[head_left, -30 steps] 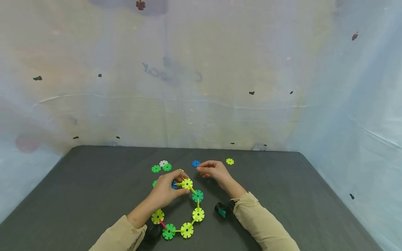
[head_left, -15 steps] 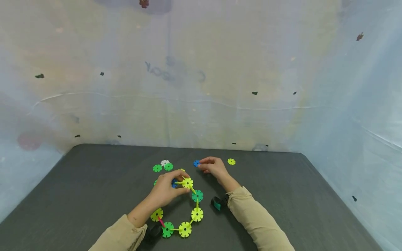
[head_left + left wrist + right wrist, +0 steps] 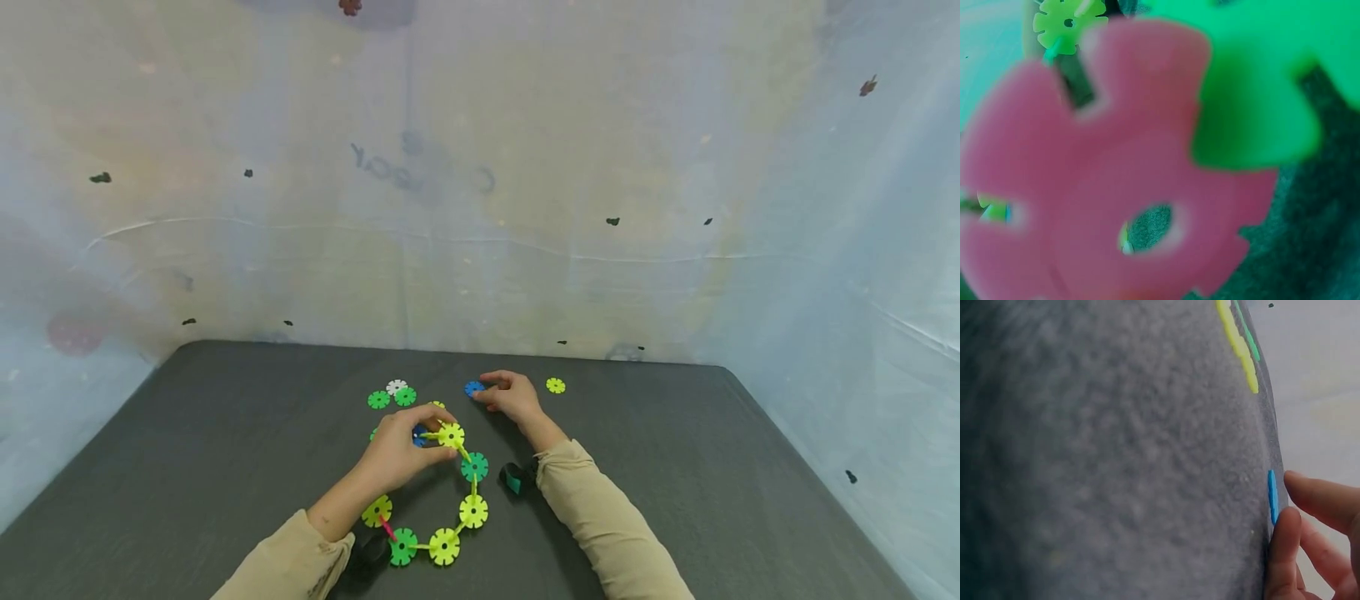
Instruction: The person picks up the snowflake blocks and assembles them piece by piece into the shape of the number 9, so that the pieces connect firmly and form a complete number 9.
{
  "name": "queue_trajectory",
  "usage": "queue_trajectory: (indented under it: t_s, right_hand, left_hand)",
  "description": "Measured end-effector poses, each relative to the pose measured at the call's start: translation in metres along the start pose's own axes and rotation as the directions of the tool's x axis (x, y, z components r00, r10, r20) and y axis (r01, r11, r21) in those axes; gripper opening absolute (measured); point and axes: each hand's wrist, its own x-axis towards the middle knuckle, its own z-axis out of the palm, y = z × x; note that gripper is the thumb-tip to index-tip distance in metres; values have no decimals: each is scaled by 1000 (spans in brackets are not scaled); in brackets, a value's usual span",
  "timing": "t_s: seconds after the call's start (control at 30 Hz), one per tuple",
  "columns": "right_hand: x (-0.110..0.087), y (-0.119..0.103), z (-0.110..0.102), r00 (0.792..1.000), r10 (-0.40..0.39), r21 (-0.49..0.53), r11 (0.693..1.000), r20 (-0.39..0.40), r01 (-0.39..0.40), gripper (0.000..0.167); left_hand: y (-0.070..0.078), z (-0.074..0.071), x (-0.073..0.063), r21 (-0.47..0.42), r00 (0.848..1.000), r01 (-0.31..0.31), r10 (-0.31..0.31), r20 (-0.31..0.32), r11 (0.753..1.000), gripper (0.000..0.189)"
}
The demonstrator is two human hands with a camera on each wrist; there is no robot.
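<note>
My left hand (image 3: 396, 454) grips the far side of a ring of slotted snowflake discs (image 3: 444, 547), thumb and fingers around a blue disc and a yellow disc (image 3: 451, 435). The ring is mostly yellow and green. In the left wrist view a pink disc (image 3: 1110, 150) and a green disc (image 3: 1260, 119) fill the picture, joined at a slot. My right hand (image 3: 516, 397) is at a loose blue disc (image 3: 473, 389) lying flat. In the right wrist view the thumb reaches the near edge of this blue disc (image 3: 1273, 497), with the index finger raised apart from it.
Loose green discs (image 3: 378, 400) and a white disc (image 3: 397, 387) lie left of the blue one. A yellow disc (image 3: 556, 386) lies to its right. The dark grey table (image 3: 675, 467) ends at a pale hanging sheet (image 3: 480, 275) behind.
My right hand has moved slightly forward to the loose blue disc, and its thumb and index finger have spread apart. My left hand keeps its grip on the ring.
</note>
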Motion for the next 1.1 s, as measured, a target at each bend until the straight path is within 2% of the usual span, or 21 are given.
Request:
queue_trajectory:
  t_s: [0.33,0.53,0.9,1.1]
  right_hand:
    - [3,-2,4,999,-36,-150,988,-31,31,36]
    - [5,-1,5,999,-33,-150,988,-32,28,32]
    - [1,-2,-2,1000,-22,-104,994,-12,21,29]
    - [-4,-2,-2,999,-46,-148,988,-19,43,30]
  left_hand:
    - [-2,0,0,1,1000,-7,7,-12,1000,27]
    - [-3,0,-1,0,1000,7,-7,-21,1000,27]
    - [-3,4,1,-1,1000,-3,3,-28,1000,28]
    - [-2,3,0,-9,999,-8,8,-34,1000,28]
